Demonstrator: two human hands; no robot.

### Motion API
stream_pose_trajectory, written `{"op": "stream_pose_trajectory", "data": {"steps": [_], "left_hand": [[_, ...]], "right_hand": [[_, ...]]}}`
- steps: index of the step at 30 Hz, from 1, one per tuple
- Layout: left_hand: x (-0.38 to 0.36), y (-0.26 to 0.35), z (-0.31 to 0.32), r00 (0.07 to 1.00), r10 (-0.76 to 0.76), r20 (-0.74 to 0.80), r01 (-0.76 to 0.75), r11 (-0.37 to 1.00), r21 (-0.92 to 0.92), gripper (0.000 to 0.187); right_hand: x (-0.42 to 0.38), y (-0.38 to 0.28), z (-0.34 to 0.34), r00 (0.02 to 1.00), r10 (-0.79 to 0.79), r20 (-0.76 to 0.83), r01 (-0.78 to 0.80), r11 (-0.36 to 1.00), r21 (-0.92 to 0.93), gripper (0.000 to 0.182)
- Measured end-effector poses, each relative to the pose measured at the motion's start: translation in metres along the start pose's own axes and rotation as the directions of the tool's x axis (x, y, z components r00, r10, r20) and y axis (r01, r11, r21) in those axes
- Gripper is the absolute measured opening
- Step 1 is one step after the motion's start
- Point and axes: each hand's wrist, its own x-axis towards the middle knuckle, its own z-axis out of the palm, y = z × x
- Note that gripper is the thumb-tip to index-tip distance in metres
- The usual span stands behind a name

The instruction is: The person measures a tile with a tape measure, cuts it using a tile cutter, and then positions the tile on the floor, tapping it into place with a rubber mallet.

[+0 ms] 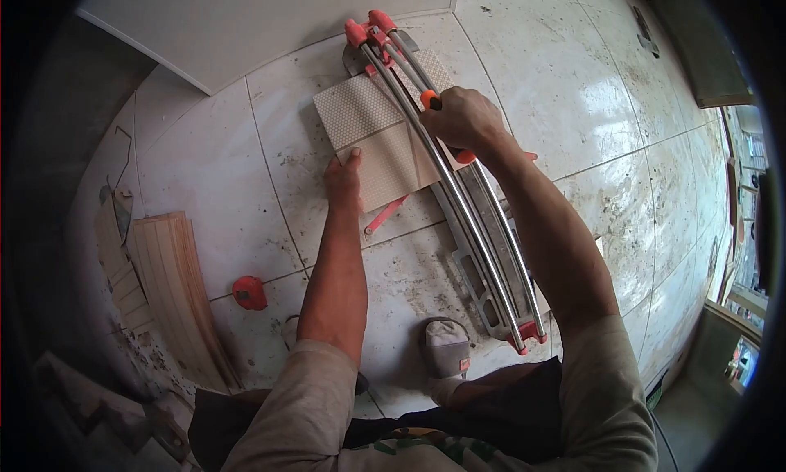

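Observation:
A manual tile cutter [483,259] with two long metal rails and red end pieces lies on the floor in front of me. Across its bed rests a beige tile [386,173] with a raised dot pattern, partly hidden under the rails. My left hand [344,180] grips the tile's left edge, thumb on top and fingers mostly out of sight. Wrapped around the cutter's orange and black handle [431,100] is my right hand [465,118], above the rails. A red arm [385,216] sticks out from beneath the tile's near edge.
A red tape measure [249,293] lies on the floor at left. Beyond it is a stack of long wood-coloured strips [182,292]. A pale panel [270,22] stands at the far side, close to the cutter's end. Dirt marks the white floor tiles [606,194].

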Motion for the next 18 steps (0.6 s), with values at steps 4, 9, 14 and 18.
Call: {"op": "stream_pose_trajectory", "data": {"steps": [4, 9, 14, 18], "left_hand": [[-0.008, 0.006, -0.037, 1.000, -0.010, -0.025, 0.011, 0.999, 0.044, 0.034], [-0.036, 0.027, -0.077, 0.997, 0.017, -0.081, -0.022, 0.998, -0.062, 0.038], [-0.041, 0.036, -0.109, 0.991, 0.048, -0.122, -0.061, 0.992, -0.111, 0.040], [-0.043, 0.044, -0.116, 0.986, 0.112, -0.127, -0.126, 0.986, -0.106, 0.036]], "right_hand": [[-0.016, -0.002, -0.017, 1.000, -0.021, 0.021, 0.021, 0.999, -0.024, 0.030], [-0.053, 0.033, 0.002, 0.995, -0.061, 0.079, 0.070, 0.991, -0.115, 0.030], [-0.137, 0.090, 0.038, 0.996, -0.051, 0.071, 0.058, 0.993, -0.098, 0.033], [-0.197, 0.129, 0.063, 0.992, 0.038, 0.124, -0.031, 0.998, -0.057, 0.031]]}}
